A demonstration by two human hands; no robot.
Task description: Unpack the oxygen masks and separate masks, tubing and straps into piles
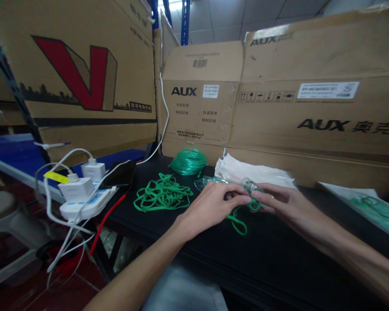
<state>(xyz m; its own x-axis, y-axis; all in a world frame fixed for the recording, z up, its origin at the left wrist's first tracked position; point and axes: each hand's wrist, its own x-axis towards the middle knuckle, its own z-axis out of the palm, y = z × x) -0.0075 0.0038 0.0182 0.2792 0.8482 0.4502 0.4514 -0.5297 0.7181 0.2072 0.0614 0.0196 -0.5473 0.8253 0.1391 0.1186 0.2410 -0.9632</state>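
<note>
My left hand (214,203) is closed, thumb and fingers pinched on a green elastic strap (239,225) whose loop hangs down over the black table. Facing it, my right hand (278,199) is closed around a clear plastic mask (249,183), its thumb close to my left thumb. Part of the mask is hidden behind my fingers, and so is the spot where strap and plastic meet. A loose pile of green elastic straps (162,193) lies to the left of my left hand. Behind that pile sits a coil of green clear tubing (188,161).
White plastic bags (253,169) lie behind my hands. At the right, a clear bag (376,207) holds green tubing. A power strip (84,206) with chargers, cables and a dark phone (119,173) occupies the left edge. Cardboard boxes (201,108) wall the back of the black table (278,259).
</note>
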